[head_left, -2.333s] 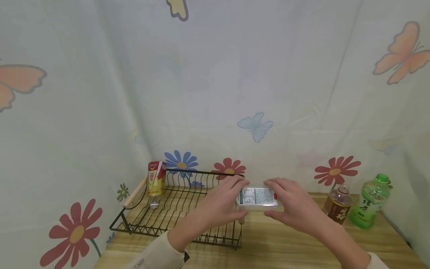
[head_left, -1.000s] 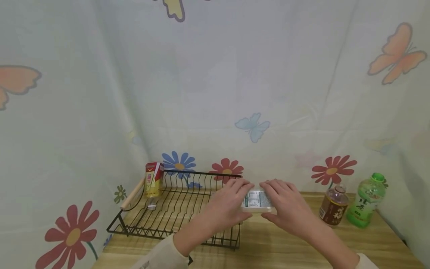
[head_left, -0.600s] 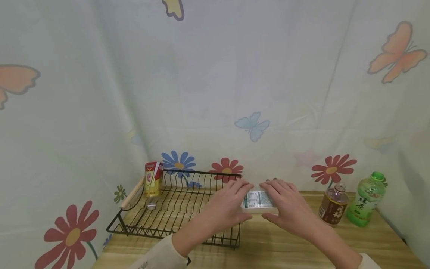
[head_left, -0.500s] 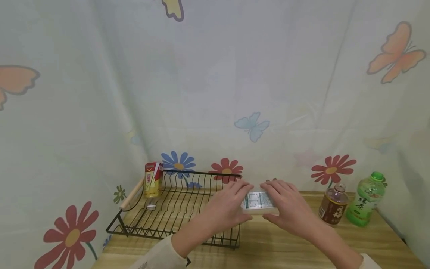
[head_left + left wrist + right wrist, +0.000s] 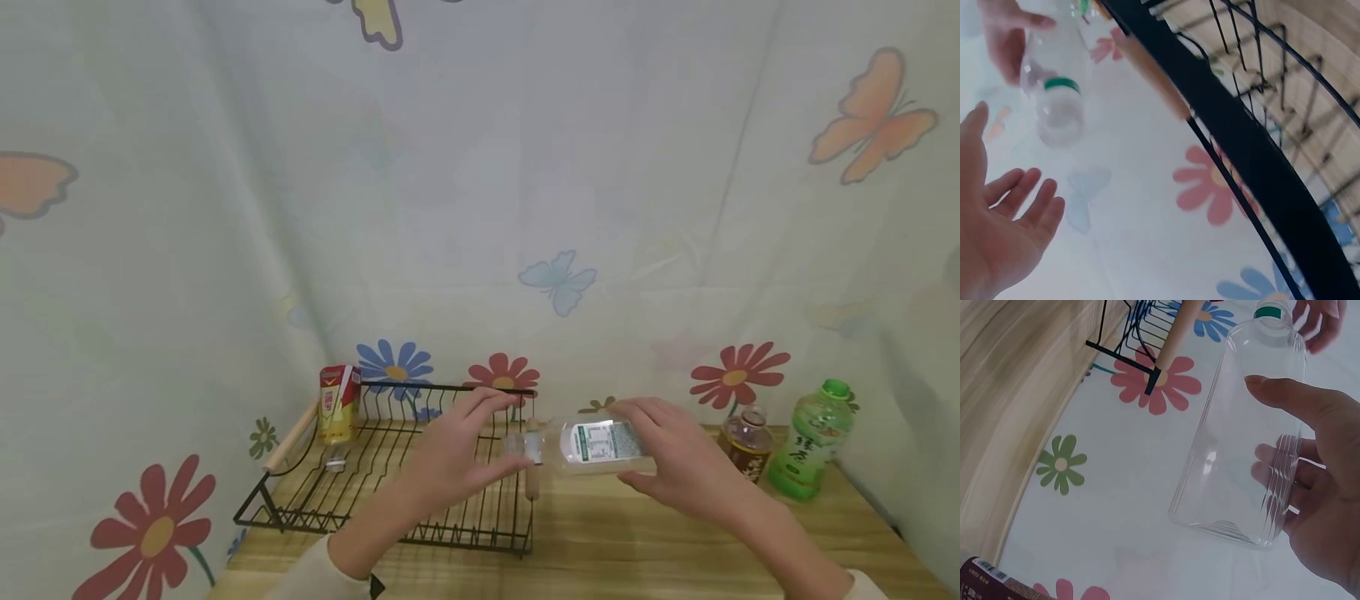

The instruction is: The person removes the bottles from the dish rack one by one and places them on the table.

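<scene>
A clear plastic bottle point(image 5: 596, 446) with a white, green and silver label lies on its side in the air, its neck end toward the left. My right hand point(image 5: 667, 437) grips its base end, and the right wrist view shows the thumb point(image 5: 1285, 394) on one face and fingers behind the see-through wall. My left hand point(image 5: 450, 450) is held with thumb and fingers spread at the neck end. In the left wrist view a gap parts the left palm point(image 5: 1004, 231) from the bottle's pale cap point(image 5: 1060, 122), which sits below a green ring.
A black wire rack point(image 5: 390, 475) with wooden handles stands at the left on the wooden table point(image 5: 637, 550). It holds a red and yellow carton point(image 5: 340, 408) and a clear bottle neck point(image 5: 335, 457). At right stand a brown-labelled bottle point(image 5: 745, 446) and a green bottle point(image 5: 812, 446).
Earlier both hands held the bottle by its ends, pointing toward the wall. Now the bottle is turned sideways in the right hand, and the left hand has let go and moved left.
</scene>
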Tool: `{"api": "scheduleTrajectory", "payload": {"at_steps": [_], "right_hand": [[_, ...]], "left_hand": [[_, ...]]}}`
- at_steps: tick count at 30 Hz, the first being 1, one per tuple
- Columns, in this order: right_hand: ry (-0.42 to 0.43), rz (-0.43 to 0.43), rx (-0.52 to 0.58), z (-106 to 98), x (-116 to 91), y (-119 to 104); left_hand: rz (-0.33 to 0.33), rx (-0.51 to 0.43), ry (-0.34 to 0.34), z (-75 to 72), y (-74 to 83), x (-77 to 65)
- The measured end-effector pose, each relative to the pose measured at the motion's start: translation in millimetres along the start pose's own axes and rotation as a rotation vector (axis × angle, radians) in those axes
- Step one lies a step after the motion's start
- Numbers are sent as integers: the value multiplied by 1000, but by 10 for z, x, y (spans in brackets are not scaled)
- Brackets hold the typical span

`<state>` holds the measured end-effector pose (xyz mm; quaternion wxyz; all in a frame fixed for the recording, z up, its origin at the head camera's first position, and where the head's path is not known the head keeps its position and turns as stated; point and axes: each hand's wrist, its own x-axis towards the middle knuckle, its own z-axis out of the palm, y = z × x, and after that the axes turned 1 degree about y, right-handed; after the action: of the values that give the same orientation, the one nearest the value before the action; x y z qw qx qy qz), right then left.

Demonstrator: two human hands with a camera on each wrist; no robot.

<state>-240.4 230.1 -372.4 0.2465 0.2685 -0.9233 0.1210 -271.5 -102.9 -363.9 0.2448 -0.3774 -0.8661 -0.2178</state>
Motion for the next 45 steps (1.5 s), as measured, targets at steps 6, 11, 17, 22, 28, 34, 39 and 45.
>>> {"api": "scheduleTrajectory", "payload": {"at_steps": [6, 11, 17, 22, 28, 34, 39, 45], "right_hand": [[35, 64, 39, -132, -14, 83], [85, 91, 71, -194, -36, 122], [103, 134, 135, -198, -40, 181], [137, 167, 199, -197, -55, 267], [181, 180, 236, -193, -60, 345], [220, 185, 326, -190, -78, 403], [235, 225, 396, -164, -99, 481], [212, 284, 440, -149, -121, 537]], "left_hand": [[-133, -72, 50, -204, -231, -113], [-224, -48, 69, -316, -432, -231], [-288, -5, 133, -411, -715, -387], [-339, 15, 188, -466, -937, -487], [-496, 45, 240, -521, -1188, -587], [-620, 40, 306, -533, -1423, -653], [-703, 50, 327, -508, -1618, -733], [-794, 27, 275, -436, -1799, -828]]}}
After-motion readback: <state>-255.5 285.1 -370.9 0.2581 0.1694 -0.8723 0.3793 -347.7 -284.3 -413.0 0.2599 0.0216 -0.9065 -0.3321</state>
